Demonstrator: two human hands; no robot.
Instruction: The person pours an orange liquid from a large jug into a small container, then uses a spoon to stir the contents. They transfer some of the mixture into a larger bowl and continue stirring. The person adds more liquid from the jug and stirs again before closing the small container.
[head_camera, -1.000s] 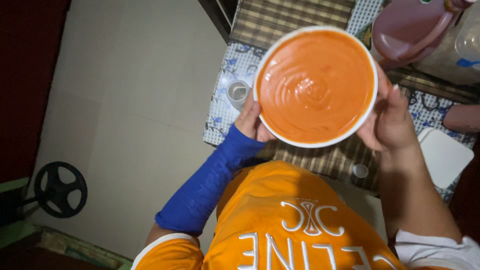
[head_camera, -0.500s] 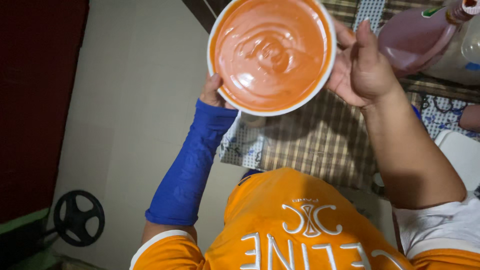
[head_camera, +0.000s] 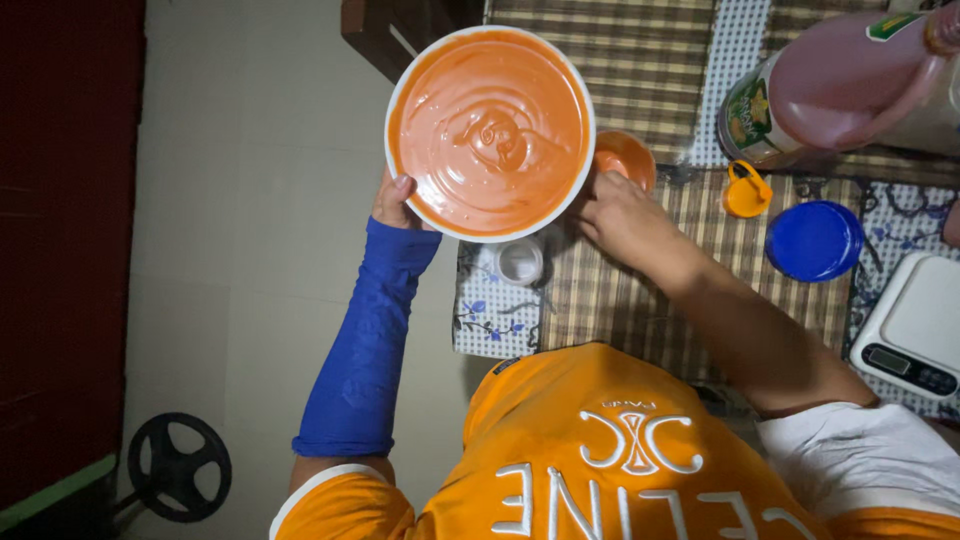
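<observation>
Head view, from you: what is in your hands?

— My left hand (head_camera: 395, 200), below a blue sleeve (head_camera: 365, 345), is closed on the near-left rim of a round white bowl full of smooth orange batter (head_camera: 488, 130). I hold the bowl level in the air, over the left edge of the table and the pale tiled floor (head_camera: 250, 200).

— And the other hand?

— My right hand (head_camera: 620, 215) is off the bowl, down on the brown checked tablecloth (head_camera: 640, 300), with its fingers curled at a small orange cup (head_camera: 625, 158) that shows just past the bowl's right rim. Whether they grip the cup I cannot tell; the bowl hides the fingertips.

— What lies about it?

— A small clear jar (head_camera: 518, 260) stands just under the bowl's near edge, on a white cloth with a blue flower print (head_camera: 490, 320). To the right sit a small yellow-orange cap with a loop (head_camera: 747, 190), then a round blue lid (head_camera: 814, 240), and above them a large plastic bottle of pink liquid (head_camera: 850, 85) lying on its side. A white kitchen scale (head_camera: 915, 335) is at the far right edge. A black wheel (head_camera: 178, 467) lies on the floor at lower left.
</observation>
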